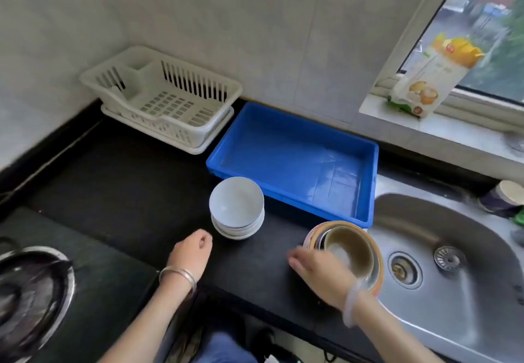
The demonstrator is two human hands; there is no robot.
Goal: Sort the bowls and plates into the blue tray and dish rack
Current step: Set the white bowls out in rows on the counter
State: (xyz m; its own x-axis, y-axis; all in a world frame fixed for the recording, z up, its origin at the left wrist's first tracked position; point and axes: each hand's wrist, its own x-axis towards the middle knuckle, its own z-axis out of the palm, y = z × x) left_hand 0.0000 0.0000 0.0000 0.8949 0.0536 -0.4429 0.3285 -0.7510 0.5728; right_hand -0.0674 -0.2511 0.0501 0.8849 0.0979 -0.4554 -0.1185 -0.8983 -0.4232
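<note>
The person is reaching the right hand (320, 272) onto the near rim of the stack of brown bowls (348, 249), which is sitting at the worktop's (127, 187) right edge beside the sink (453, 263); blur makes it impossible to tell whether the fingers are closing. The left hand (192, 252) is hovering loosely curled and holding nothing, just beside the white stack of bowls and plates (236, 209). The blue tray (295, 158) and dish rack (161, 96), along the worktop's back edge, are standing empty. Lifting well likely means gripping one rim and steadying the pile.
</note>
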